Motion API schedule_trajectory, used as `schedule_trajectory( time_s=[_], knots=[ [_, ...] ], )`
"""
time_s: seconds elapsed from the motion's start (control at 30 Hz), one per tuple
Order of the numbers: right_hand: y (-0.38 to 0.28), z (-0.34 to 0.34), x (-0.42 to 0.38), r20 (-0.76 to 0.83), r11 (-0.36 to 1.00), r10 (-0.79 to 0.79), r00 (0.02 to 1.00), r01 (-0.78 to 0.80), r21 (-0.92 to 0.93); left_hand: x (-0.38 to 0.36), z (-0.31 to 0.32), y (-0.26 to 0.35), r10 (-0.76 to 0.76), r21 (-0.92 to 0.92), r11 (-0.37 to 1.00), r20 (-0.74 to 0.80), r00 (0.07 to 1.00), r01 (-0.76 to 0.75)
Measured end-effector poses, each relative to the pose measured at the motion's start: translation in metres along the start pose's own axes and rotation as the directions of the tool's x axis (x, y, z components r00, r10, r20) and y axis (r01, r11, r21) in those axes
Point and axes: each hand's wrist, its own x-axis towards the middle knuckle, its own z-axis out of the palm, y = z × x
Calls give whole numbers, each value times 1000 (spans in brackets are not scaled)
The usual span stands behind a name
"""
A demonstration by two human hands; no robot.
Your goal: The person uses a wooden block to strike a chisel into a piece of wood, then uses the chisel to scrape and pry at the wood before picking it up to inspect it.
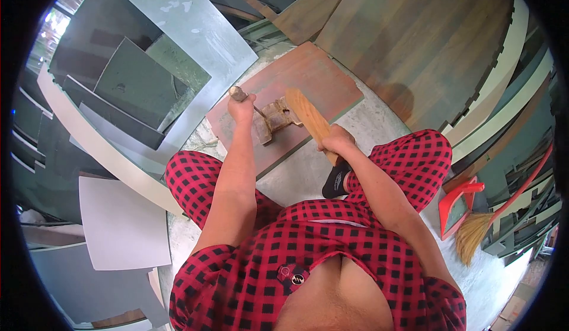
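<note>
A chisel [237,93] with a round wooden handle is wrapped in the fingers of my left hand [241,110]. Its thin shaft slants down to a worn brown block [274,119] with a dark notch in its right part. My right hand [338,141] is closed around the narrow end of a flat wooden mallet [308,113]. The mallet's broad end overlaps the block's right side in this view. Beneath the block lies a reddish-brown board [323,79] on the floor, in front of my crossed legs.
A large wood-grain panel [415,40] leans at the upper right. Grey sheets and a pale blue-grey panel [198,22] stand at the left. To the right are a red dustpan [455,206] and a straw broom [474,233]. A white sheet [124,224] lies at the lower left.
</note>
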Motion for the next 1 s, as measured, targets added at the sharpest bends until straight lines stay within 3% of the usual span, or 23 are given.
schedule_trajectory(
  time_s=[0.17, 0.27, 0.33, 0.37, 0.43, 0.57, 0.63, 0.67, 0.73, 0.87, 0.93, 1.0],
  knots=[
    [2, -3, -1, -7, 998, -10, 1000, 10, 62, -19, -4, 24, 38, 79, 996, 35, 999, -40],
    [0, -4, 2, 2, 986, -142, 990, 141, 93, -26, -6, 36, 100, 138, 985, 55, 993, -107],
    [-9, -4, -12, -260, 821, -381, 887, 454, 346, -26, -5, 37, 62, 136, 988, 108, 992, -77],
    [-15, -7, -17, -254, 822, -384, 888, 454, 343, -27, -5, 37, 56, 137, 988, 103, 993, -70],
    [-29, -16, -29, -466, 624, -499, 731, 676, 392, -28, -4, 37, 99, 105, 988, 97, 990, -109],
    [-42, -29, -51, -454, 721, -473, 755, 628, 293, -28, 0, 33, 100, 86, 990, 119, 988, -110],
    [-41, -20, -42, -320, 871, -469, 823, 490, -18, -29, 2, 30, 199, -115, 976, 102, 975, -187],
    [-38, -18, -39, -323, 871, -469, 822, 490, -18, -29, 4, 30, 201, -116, 975, 102, 974, -189],
    [-36, -17, -40, -234, 876, -441, 866, 472, 95, -23, 4, 27, 163, 62, 984, 57, 985, -166],
    [-38, -29, -51, -280, 846, -441, 853, 499, 187, -20, 5, 21, 148, 37, 988, 78, 986, -151],
    [-42, -24, -48, -489, 595, -493, 719, 689, 414, -21, 0, 32, 63, 127, 989, 104, 993, -76],
    [-45, -23, -49, -488, 620, -487, 724, 680, 390, -24, 1, 34, 86, 125, 987, 93, 992, -97]
  ],
)
